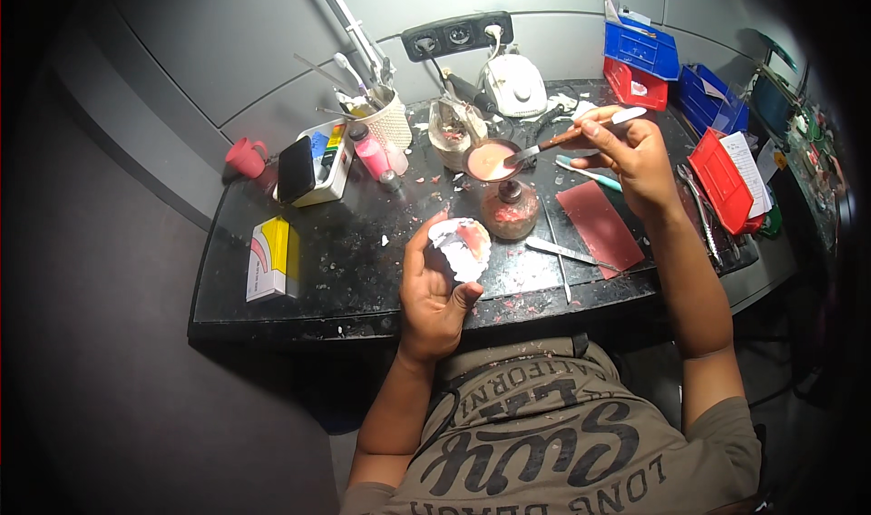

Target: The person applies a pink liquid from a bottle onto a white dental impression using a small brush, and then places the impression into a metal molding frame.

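Note:
My left hand [425,304] is closed around a white plaster dental cast [458,263] with pink wax on it, held above the bench's front part. Raised to the right, my right hand [628,159] grips a wax spatula [564,137] by its brown handle. The spatula's metal blade reaches the small round pan [471,170] of pinkish wax; whether it touches the wax I cannot tell. Below the pan stands a glass spirit burner [510,223] with reddish residue. A pink wax sheet [601,231], a scalpel-like knife [555,248] and a turquoise toothbrush [601,180] lie below my right hand.
A yellow-and-white box [272,259], pink mug [246,157], pink bottle [369,156] and tool cup [388,123] stand left on the black bench [345,274]. Behind are a white device [513,87] and sockets [459,35]. Red bins [723,181] and pliers [697,208] lie right.

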`<state>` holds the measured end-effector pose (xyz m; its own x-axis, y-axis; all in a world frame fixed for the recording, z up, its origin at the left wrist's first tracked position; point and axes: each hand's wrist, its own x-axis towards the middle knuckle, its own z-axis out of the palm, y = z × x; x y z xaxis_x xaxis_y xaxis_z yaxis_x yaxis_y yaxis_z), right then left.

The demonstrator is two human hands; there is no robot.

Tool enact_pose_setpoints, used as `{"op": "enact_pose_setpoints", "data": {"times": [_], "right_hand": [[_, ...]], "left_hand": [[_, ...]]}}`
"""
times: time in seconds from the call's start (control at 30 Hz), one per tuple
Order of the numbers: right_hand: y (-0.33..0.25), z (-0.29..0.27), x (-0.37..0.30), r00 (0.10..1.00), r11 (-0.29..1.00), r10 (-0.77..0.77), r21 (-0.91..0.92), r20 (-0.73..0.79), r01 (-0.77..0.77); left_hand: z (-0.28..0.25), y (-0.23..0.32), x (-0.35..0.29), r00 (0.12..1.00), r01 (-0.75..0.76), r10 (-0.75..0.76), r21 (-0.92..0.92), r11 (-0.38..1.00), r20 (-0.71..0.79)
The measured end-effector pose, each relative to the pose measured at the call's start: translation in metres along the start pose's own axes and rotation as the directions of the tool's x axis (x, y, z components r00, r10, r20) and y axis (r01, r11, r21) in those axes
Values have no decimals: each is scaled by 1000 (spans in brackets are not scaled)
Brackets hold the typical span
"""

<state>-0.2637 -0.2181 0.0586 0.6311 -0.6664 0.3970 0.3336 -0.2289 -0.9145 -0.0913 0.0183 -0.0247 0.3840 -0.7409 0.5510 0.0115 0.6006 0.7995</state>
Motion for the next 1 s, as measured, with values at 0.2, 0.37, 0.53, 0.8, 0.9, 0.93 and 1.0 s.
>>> {"op": "enact_pose_setpoints", "data": {"times": [0.2,0.37,0.53,0.8,0.9,0.93,1.0], "right_hand": [[4,2,1,1000,1000,-25,-5,9,25],[6,1,1,1000,1000,-5,-19,3,5],[2,3,0,1000,1000,1,-5,-3,-2],[3,3,0,1000,1000,-9,-14,2,9],[-1,3,-1,1000,1000,6,8,-22,-6],[0,2,-1,1000,1000,7,7,-22,-7],[2,0,0,1000,1000,5,-2,-27,-5]], "left_hand": [[1,-1,0,1000,6,-7,-29,1000,-13],[1,0,0,996,27,-21,79,996,-82],[-1,-3,2,996,12,-2,102,995,-93],[-1,0,1,995,39,-30,86,996,-96],[1,1,2,994,39,-28,94,995,-110],[1,1,1,993,39,-28,92,995,-115],[1,1,1,992,39,-28,89,995,-122]]}}
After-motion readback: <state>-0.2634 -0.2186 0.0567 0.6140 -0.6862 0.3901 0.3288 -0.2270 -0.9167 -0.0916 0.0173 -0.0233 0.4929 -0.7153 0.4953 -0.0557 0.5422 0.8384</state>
